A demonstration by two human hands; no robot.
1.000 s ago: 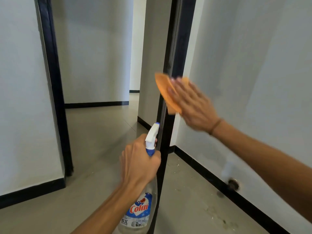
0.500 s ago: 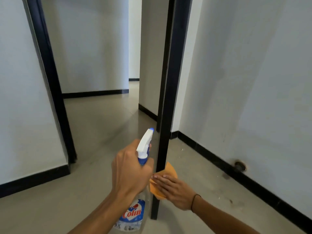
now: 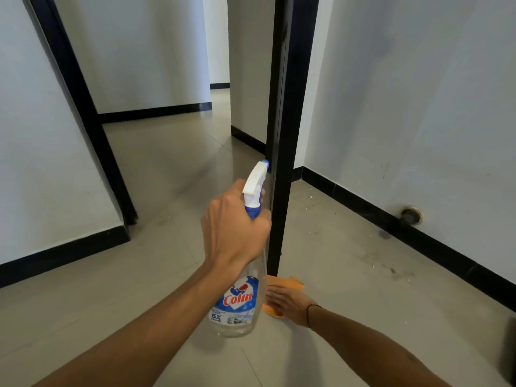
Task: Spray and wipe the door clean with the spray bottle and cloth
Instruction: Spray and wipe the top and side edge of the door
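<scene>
Door seen edge-on, a black strip running down frame centre to the floor. Left hand, centre frame, grip wrapped round the neck of the spray bottle, nozzle beside the door edge. Right hand, lower centre, fingers flat, pressing the orange cloth at the door's foot.
</scene>
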